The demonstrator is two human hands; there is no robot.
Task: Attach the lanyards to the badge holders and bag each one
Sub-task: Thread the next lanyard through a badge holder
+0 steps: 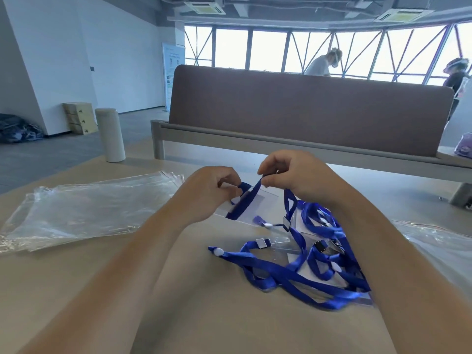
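Your right hand (288, 175) pinches the end of a blue lanyard (246, 200) between thumb and forefinger, with a glint of metal showing just above the pinch. From your fingertips the strap runs down and to the left, across the front of a clear badge holder (258, 208). Your left hand (212, 190) grips that holder by its top edge, fingers curled around a blue tab there, so the holder hangs tilted just above the table (178, 302).

Below your right wrist lies a tangled pile of lanyards (301, 264), mixed with more clear holders and small white clips. The strap you hold trails down into that pile.

Out past your left hand, a stack of clear plastic bags (84, 210) lies flat on the table. Another clear bag (439, 241) sits beyond your right forearm. Farther off to the left stands a pale cylindrical bottle (110, 134), and a brown divider panel (306, 111) rises behind both hands.
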